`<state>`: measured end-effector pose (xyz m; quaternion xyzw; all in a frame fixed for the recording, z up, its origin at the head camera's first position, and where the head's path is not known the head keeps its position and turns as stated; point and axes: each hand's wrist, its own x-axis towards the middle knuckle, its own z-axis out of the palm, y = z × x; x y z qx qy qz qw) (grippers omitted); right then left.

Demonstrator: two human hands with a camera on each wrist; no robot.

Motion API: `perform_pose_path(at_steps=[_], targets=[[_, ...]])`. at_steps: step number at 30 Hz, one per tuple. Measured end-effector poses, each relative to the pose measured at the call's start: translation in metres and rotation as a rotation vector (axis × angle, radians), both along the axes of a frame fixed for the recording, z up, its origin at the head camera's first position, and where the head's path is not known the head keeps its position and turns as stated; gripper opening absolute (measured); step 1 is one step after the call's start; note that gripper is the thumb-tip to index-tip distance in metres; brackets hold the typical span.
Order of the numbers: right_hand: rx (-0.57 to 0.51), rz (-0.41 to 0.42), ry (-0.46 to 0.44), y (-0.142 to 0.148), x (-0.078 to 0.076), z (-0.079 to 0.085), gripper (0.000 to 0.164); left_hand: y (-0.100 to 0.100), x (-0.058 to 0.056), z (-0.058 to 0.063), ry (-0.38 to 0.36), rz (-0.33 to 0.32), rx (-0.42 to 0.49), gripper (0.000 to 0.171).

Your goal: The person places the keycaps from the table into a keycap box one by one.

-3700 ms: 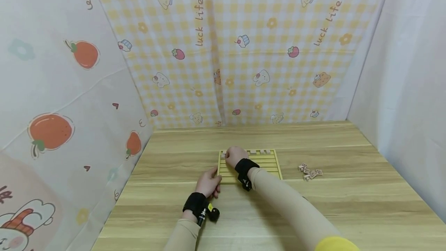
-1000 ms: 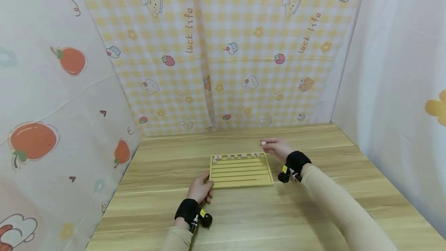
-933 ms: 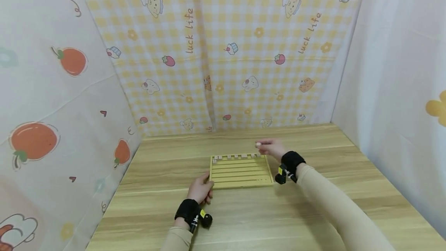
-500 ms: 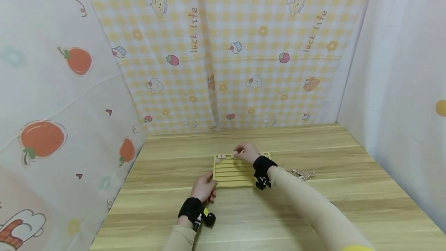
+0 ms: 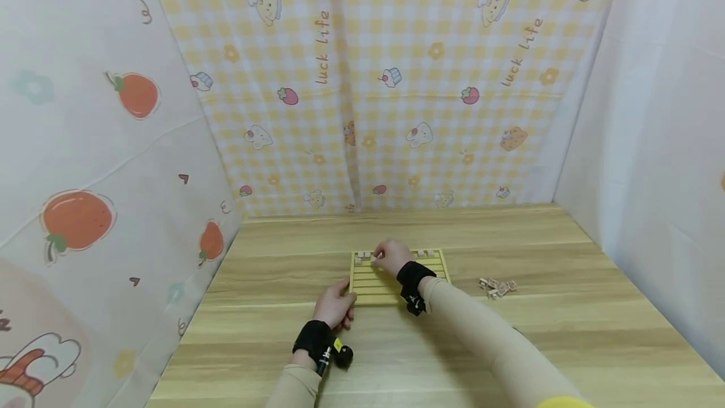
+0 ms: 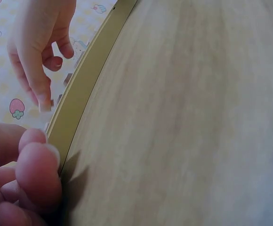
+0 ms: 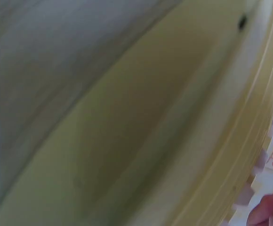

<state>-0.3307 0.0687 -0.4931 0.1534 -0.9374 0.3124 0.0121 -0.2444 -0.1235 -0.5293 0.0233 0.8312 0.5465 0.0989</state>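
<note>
A shallow yellow tray (image 5: 370,300) with ridged rows lies on the table, several small light wooden tiles (image 5: 429,253) standing along its back row. One tile (image 5: 358,260) sits at the left end of the second row. My left hand (image 5: 334,306) holds the tray's left front corner, thumb and fingers against its edge in the left wrist view. Over the back left part of the tray, my right hand (image 5: 394,257) pinches a small pale tile (image 6: 44,105) between its fingertips. It hides some of the back-row tiles. The right wrist view is mostly blurred tray (image 7: 230,155).
To the right of the tray, several loose tiles (image 5: 498,287) lie in a small pile on the wooden table (image 5: 272,257). Patterned cloth (image 5: 396,112) hangs behind the table, with white cloth at both sides.
Since about a second ago, my right hand has carried the tile leftward from beyond the tray's back right corner to its back left part. My left hand has stayed at the corner.
</note>
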Motion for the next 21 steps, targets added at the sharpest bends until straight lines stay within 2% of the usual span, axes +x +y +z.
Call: perform_pose_path(at_steps=[6,15,21], targets=[[-0.007,-0.046,-0.064,-0.012,0.0,-0.003,0.014,0.0,0.0,-0.001,0.007,-0.002,-0.004,0.059],[0.028,-0.068,-0.021,-0.017,-0.006,-0.01,0.01,0.002,-0.004,-0.001,0.012,0.003,-0.02,0.057],[0.083,-0.095,-0.032,-0.017,-0.006,-0.011,0.013,0.001,-0.002,-0.001,0.005,0.009,-0.005,0.057]])
